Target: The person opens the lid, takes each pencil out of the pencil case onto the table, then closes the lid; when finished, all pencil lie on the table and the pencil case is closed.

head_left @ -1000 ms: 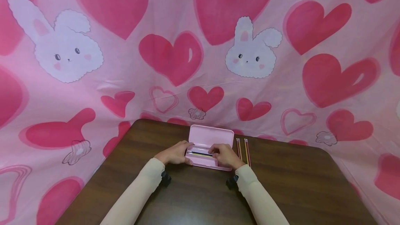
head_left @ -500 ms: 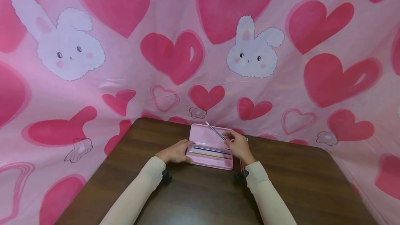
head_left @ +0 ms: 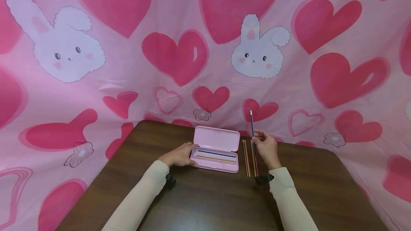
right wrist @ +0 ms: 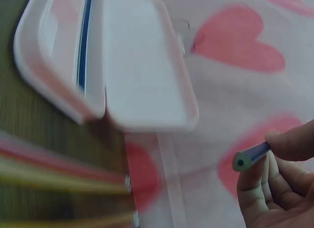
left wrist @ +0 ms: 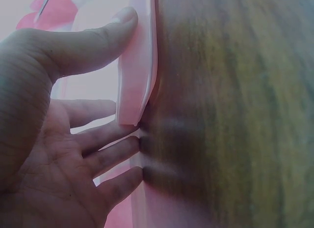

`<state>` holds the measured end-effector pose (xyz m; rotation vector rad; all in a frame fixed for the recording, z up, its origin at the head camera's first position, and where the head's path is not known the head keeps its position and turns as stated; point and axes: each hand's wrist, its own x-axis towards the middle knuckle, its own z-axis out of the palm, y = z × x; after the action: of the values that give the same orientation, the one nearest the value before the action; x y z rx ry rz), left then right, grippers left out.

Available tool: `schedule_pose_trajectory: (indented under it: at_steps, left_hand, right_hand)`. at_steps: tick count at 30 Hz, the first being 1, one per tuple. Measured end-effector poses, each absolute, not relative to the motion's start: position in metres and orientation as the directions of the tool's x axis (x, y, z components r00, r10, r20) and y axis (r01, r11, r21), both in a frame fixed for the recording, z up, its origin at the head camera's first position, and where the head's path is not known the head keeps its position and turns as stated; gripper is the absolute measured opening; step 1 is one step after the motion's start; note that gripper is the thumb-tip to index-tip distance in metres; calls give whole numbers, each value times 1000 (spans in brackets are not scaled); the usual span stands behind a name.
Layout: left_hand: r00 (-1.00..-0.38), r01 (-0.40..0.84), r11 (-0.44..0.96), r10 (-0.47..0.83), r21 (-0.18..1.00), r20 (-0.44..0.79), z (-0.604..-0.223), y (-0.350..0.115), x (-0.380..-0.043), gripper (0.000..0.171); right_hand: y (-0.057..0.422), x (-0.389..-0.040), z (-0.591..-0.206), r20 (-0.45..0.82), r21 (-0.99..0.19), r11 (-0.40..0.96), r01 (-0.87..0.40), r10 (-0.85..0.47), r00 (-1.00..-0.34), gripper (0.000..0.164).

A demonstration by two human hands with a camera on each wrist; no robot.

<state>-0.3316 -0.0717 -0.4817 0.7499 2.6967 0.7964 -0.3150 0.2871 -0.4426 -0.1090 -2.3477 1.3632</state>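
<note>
A pink pencil case [head_left: 216, 137] lies with its lid raised, and a dark pencil [head_left: 213, 152] and a yellow-striped pencil [head_left: 215, 158] are inside it. My left hand [head_left: 178, 155] holds the case at its left end, the thumb on the near wall and the fingers at the end and beyond, as the left wrist view shows. Right of the case, my right hand [head_left: 268, 149] pinches a dark blue pencil [head_left: 252, 122] between thumb and fingers, its eraser end up. In the right wrist view its flat, unsharpened end [right wrist: 241, 161] faces the camera.
To the right of the case, several red and yellow pencils [head_left: 246, 163] lie side by side on the brown wooden table [head_left: 205, 199], partly beneath the right hand. A pink cloth [head_left: 224, 92] with hearts and rabbits hangs close behind the table's far edge.
My right hand has lifted the dark blue pencil out of the case and carried it right, over the loose pencils, turning it upright. My left hand has stayed on the case.
</note>
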Motion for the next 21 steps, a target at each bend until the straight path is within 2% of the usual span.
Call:
schedule_pose_trajectory:
  at_steps: [4,10,15,21]
  left_hand:
    - [-847,396,723,526,566,-79,-481,-71,-331,85]
    - [-851,386,725,518,571,-83,-480,-71,-331,86]
    - [-853,380,727,514,572,-87,-482,-71,-332,86]
    - [-854,380,729,514,569,-88,-482,-71,-331,85]
  right_hand:
    - [314,-311,-447,288,-822,567,-54,333,-898,31]
    - [341,-305,-459,232,-744,665,71,356,-905,29]
    - [348,-302,-469,179,-683,720,118,322,-930,29]
    - [344,-300,-485,121,-571,814,103,208,-971,29]
